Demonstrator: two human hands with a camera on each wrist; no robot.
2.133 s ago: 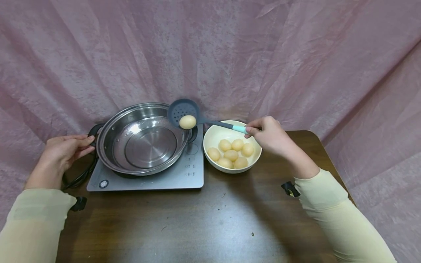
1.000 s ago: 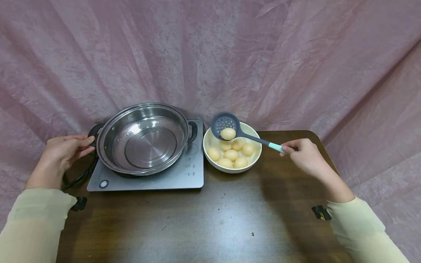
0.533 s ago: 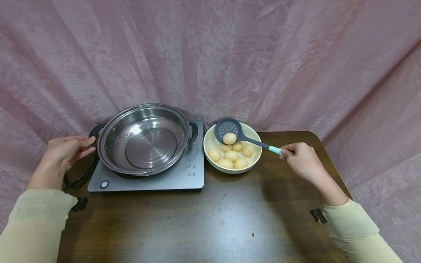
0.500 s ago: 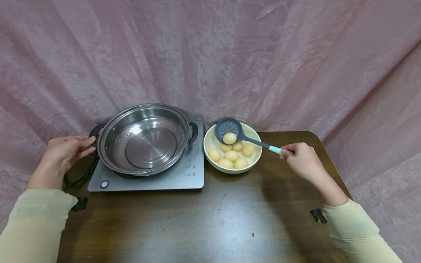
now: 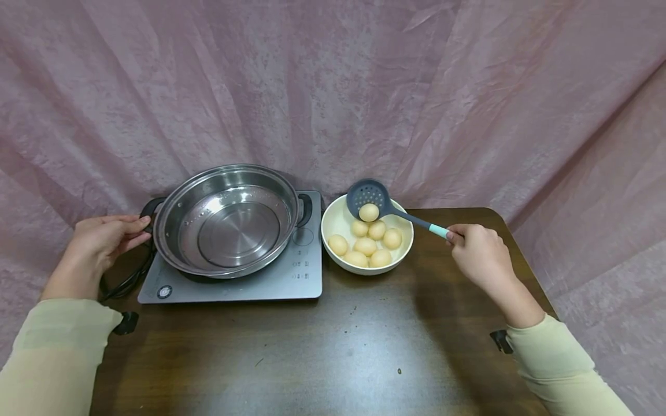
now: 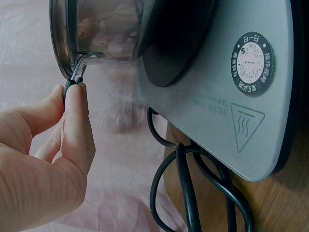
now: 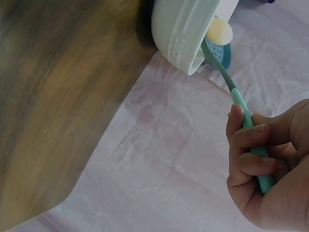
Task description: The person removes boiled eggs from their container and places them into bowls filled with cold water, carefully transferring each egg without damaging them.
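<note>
My right hand [image 5: 481, 254] grips the mint-green handle of a grey skimmer [image 5: 368, 190], fingers wrapped round it in the right wrist view. The perforated head is over the back of a cream bowl [image 5: 333, 219], tilted toward the front. One pale yellow egg [image 5: 369, 212] sits at its front lip; several like it lie in the bowl. At the left, my left hand [image 5: 104, 237] pinches the black side handle [image 6: 67, 92] of a steel pot [image 5: 239, 231] between thumb and fingers. No eggs show inside the pot, which has a shiny bottom with droplets on its wall.
The pot stands on a flat silver induction cooker [image 5: 281, 283] with a black cord [image 6: 183, 188] at its left. The bowl stands just right of the cooker on a brown wooden table [image 5: 322, 358]. A pink curtain [image 5: 333, 86] hangs close behind.
The right hand has carried the skimmer and its egg from the pot's right rim to over the bowl. Lately the head has shifted slightly right and back. The left hand stays on the pot handle.
</note>
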